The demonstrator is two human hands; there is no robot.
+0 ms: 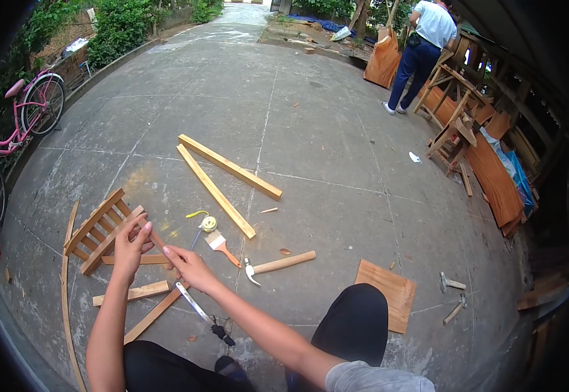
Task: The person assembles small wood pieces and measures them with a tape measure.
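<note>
My left hand (129, 248) is raised, its thumb and fingers closed around the upper end of a thin wooden strip (157, 240). Lower down, the strip's other end is pinched in my right hand (191, 269). Just behind my left hand is a small slatted wooden frame (95, 228), tilted on the ground. A flat metal strip (194, 302) lies below my right hand. To the right of the hands are a yellow tape measure (208, 223), a paintbrush (223, 249) with an orange handle and a claw hammer (284, 262).
Two long wooden beams (229, 166) lie ahead on the concrete. Short wood pieces (134, 293) are near my left knee. A square board (387, 294) and two small hammers (454, 285) lie right. A person (425, 46) stands by a wooden trestle (451, 91); a pink bicycle (26, 117) is left.
</note>
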